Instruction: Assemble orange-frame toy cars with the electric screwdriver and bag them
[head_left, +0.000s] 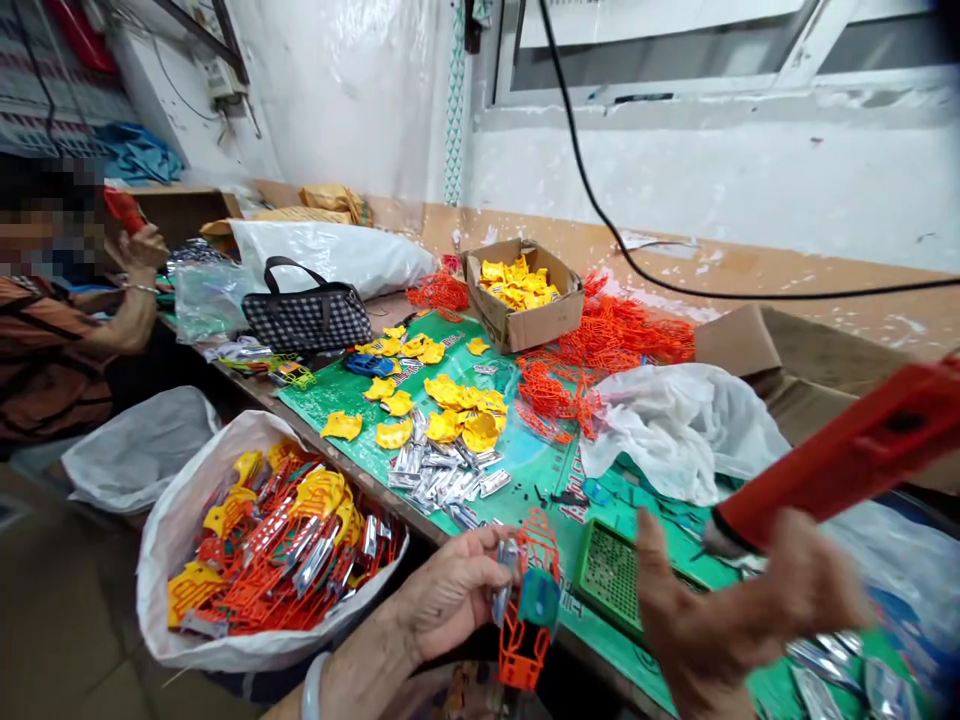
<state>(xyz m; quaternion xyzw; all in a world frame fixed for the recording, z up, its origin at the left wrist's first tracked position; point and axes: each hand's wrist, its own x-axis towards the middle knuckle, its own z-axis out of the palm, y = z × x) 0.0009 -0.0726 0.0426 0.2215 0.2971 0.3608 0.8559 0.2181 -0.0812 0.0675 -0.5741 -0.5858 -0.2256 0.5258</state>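
A smooth, pale, rounded bangle (313, 688) circles the bare left forearm (367, 640), and the fingers (484, 572) are bare.

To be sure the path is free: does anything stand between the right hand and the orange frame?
Nothing visible blocks the space between the right hand and the orange frame. The green tray appears between them in the picture, but sits on the table, seemingly below the hand.
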